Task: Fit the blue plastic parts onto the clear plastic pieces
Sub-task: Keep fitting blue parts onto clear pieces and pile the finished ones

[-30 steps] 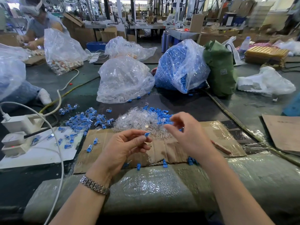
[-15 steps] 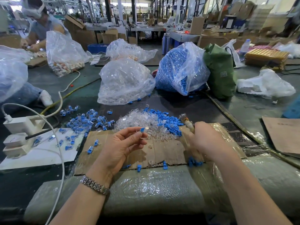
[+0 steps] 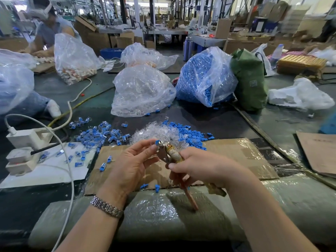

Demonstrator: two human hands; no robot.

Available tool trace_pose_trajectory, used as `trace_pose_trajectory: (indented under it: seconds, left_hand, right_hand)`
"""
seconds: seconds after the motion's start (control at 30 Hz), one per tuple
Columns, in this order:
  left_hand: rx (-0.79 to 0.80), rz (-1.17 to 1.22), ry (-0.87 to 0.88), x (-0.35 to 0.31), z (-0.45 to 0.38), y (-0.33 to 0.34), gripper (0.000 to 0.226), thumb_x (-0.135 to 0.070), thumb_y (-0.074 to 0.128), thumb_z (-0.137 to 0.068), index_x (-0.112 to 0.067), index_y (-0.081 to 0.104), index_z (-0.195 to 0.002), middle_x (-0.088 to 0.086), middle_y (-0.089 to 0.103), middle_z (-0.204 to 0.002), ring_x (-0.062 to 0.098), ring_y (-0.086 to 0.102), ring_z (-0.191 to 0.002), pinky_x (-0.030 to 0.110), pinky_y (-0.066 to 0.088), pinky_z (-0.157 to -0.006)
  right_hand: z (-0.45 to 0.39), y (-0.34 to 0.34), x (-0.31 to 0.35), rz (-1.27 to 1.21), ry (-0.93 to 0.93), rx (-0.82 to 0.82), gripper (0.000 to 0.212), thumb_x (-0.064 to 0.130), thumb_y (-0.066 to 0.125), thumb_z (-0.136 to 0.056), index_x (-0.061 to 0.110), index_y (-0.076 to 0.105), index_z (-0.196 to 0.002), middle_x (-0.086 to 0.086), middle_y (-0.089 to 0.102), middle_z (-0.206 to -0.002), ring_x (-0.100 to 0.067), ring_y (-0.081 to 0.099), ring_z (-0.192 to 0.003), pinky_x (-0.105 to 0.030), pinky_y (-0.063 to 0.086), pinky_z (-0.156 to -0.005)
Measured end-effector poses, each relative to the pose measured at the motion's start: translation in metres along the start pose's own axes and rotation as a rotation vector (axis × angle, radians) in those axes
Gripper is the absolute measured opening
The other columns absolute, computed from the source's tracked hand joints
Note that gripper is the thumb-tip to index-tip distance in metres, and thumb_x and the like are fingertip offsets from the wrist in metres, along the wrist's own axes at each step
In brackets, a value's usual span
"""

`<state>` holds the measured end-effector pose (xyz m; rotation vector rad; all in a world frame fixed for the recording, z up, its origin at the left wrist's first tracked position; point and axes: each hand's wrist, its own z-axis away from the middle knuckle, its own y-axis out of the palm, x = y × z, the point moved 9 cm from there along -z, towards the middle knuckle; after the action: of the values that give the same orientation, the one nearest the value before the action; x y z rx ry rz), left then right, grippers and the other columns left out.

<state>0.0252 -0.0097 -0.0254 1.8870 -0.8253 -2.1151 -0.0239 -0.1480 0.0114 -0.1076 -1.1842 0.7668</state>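
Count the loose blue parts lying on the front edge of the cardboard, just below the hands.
3 that show: two close together and below the left hand, and one beside the pliers handle below the right hand. The hands may hide more.

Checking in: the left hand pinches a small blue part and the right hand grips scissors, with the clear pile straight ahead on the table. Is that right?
Not quite. The head view shows the right hand gripping pliers, not scissors; their metal nose meets the small blue part pinched by the left hand. The rest stands: the clear pile lies straight ahead on the table.
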Motion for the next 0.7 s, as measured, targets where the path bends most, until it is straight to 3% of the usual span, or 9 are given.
trace_pose_trajectory:
  seconds: [0.23, 0.37, 0.53, 0.7]
  left_hand:
    - [-0.057, -0.279, 0.060, -0.006, 0.009, -0.001, 0.031, -0.026, 0.082, -0.070, -0.015, 0.079, -0.099, 0.019, 0.075, -0.106, 0.029, 0.071, -0.089, 0.032, 0.063, -0.073]
    - [-0.076, -0.327, 0.084, -0.008, 0.010, 0.000, 0.021, -0.016, 0.075, -0.078, -0.012, 0.078, -0.099, 0.016, 0.077, -0.101, 0.026, 0.075, -0.084, 0.024, 0.060, -0.064]
    - [-0.082, -0.379, 0.111, -0.010, 0.011, 0.002, 0.024, -0.017, 0.073, -0.078, -0.011, 0.077, -0.100, 0.012, 0.078, -0.099, 0.024, 0.076, -0.087, 0.022, 0.060, -0.066]
    - [-0.111, -0.495, 0.166, -0.013, 0.011, -0.001, 0.018, -0.023, 0.073, -0.081, -0.020, 0.077, -0.098, 0.003, 0.078, -0.097, 0.018, 0.075, -0.087, 0.021, 0.060, -0.069]
  right_hand:
    - [-0.002, 0.003, -0.007, -0.004, 0.022, -0.015, 0.026, 0.031, 0.055, -0.103, 0.006, 0.061, -0.097, -0.010, 0.074, -0.091, -0.029, 0.074, -0.091, -0.053, 0.059, -0.090]
    - [-0.005, 0.007, -0.008, 0.053, 0.036, -0.086, 0.041, 0.048, 0.052, -0.102, 0.013, 0.061, -0.084, -0.001, 0.065, -0.072, -0.018, 0.066, -0.067, -0.044, 0.061, -0.082]
    - [-0.011, 0.010, -0.011, 0.129, 0.059, -0.157, 0.043, 0.054, 0.049, -0.101, 0.016, 0.055, -0.080, -0.002, 0.055, -0.072, -0.017, 0.052, -0.061, -0.034, 0.050, -0.067]
    - [-0.006, 0.006, -0.014, 0.031, 0.068, -0.089, 0.044, 0.053, 0.051, -0.100, 0.012, 0.062, -0.088, -0.001, 0.065, -0.073, -0.017, 0.065, -0.065, -0.039, 0.062, -0.080]
